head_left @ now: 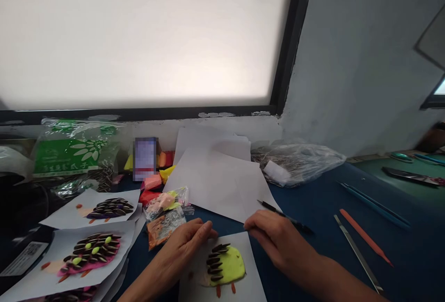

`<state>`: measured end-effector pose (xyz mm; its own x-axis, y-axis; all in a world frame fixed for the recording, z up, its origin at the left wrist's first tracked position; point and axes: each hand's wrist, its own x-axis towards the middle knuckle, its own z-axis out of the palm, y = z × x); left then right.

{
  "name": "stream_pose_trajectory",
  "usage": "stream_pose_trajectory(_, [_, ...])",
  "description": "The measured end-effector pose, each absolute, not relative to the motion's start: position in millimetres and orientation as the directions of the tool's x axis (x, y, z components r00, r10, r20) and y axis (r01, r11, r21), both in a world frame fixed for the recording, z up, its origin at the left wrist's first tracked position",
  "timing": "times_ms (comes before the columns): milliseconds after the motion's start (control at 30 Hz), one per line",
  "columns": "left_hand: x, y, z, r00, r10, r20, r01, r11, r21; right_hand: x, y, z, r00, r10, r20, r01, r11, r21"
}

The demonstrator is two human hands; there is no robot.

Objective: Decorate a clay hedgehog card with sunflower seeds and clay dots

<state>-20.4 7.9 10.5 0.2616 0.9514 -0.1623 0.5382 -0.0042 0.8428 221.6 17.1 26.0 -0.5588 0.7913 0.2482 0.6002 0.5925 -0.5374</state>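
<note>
A white paper lies in front of me, bearing a lime-yellow clay body with rows of dark striped sunflower seeds pressed on its left side and two small orange-brown legs below. My left hand rests over the paper's upper left edge, its fingers stretched out and partly covering the figure's left end. Near the paper's upper right corner, my right hand has curled fingers, with thumb and forefinger close together; anything between them is hidden. A black pen lies just behind that hand.
Finished seed-and-clay pictures are stacked at left. Behind stand a green seed bag, clay packets, white sheets and a clear plastic bag. Blue tweezers, an orange tool and a metal blade lie right.
</note>
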Motion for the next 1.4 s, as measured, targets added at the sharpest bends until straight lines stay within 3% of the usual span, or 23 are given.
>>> stream_pose_trajectory(133, [-20, 8, 9, 0.290, 0.948, -0.135, 0.537, -0.045, 0.842, 210, 7, 30, -0.625, 0.749, 0.220, 0.517, 0.608, -0.602])
stream_pose_trajectory(833, [-18, 6, 12, 0.274, 0.950, -0.149, 0.519, -0.016, 0.855, 188, 5, 5, -0.655, 0.663, 0.363, 0.517, 0.743, -0.425])
stream_pose_trajectory(1400, [-19, 7, 7, 0.290, 0.948, -0.135, 0.486, -0.024, 0.873, 184, 8, -2, -0.676, 0.641, 0.364, 0.559, 0.768, -0.313])
